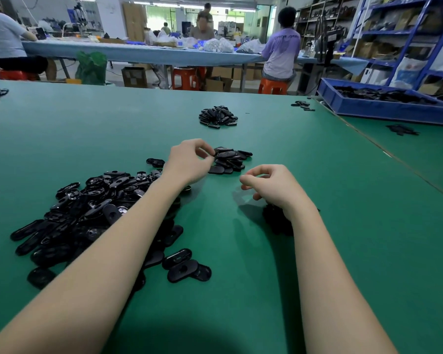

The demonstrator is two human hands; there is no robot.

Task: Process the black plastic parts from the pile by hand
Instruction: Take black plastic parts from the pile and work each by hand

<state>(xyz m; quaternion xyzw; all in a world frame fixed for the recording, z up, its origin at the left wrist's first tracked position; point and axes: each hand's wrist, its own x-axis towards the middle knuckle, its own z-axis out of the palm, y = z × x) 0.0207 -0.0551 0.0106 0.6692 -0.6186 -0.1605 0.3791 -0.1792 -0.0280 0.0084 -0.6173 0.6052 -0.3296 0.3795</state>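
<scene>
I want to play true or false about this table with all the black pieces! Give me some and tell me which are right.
1. The table is green. True.
2. The biggest pile of black parts lies by the left arm. True.
3. The left hand is reaching into the blue bin. False: it is at the small pile in the middle of the table; the bin sits far off to the right.
4. The right hand lies flat with straight fingers. False: its fingers are curled.
5. The stools behind the table are orange. True.
</scene>
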